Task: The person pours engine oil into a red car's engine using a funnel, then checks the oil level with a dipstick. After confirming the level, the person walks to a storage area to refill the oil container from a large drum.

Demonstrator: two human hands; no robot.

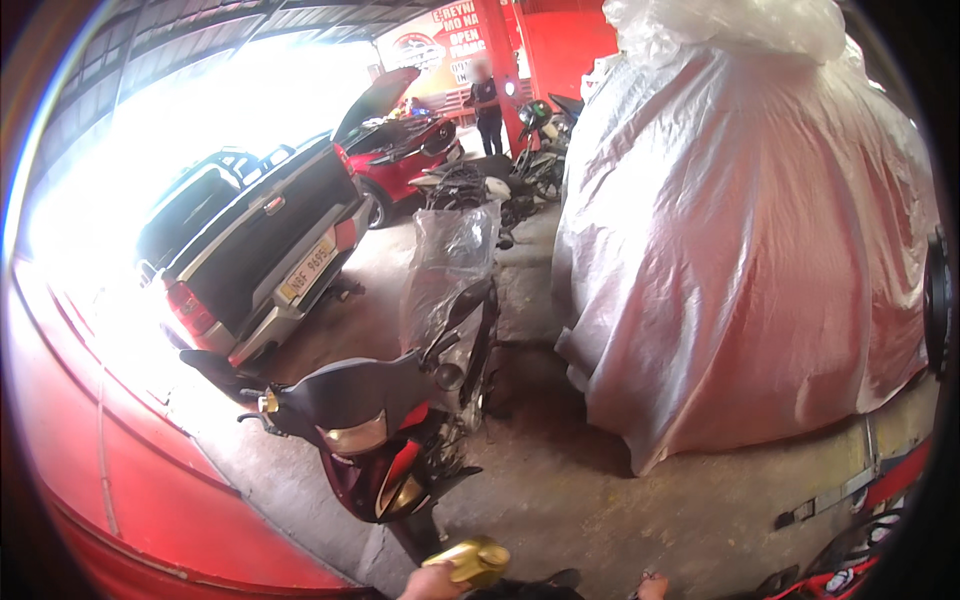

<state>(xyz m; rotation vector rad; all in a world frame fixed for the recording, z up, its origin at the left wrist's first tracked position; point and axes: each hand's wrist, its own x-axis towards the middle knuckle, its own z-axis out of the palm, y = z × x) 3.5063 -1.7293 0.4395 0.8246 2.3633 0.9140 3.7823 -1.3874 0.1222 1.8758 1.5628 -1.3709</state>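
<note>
At the bottom edge, my left hand (432,582) is closed around a shiny gold-coloured bottle (474,562), tilted and partly cut off by blur. Farther right, only the top of my right hand (652,585) comes into view. Its fingers look curled, and what they hold, if anything, is hidden. Just ahead of the bottle stands a dark red and black motorcycle (372,440), its front wheel pointing toward me. Both hands are apart from it.
A large silver cover (740,260) drapes a vehicle at the right. A pickup truck (255,245) stands at left, beyond a red low wall (130,470). Behind are a red car (400,150) with raised hood, more motorcycles (465,188) and a standing person (487,108). Tools and a bag (850,555) lie lower right.
</note>
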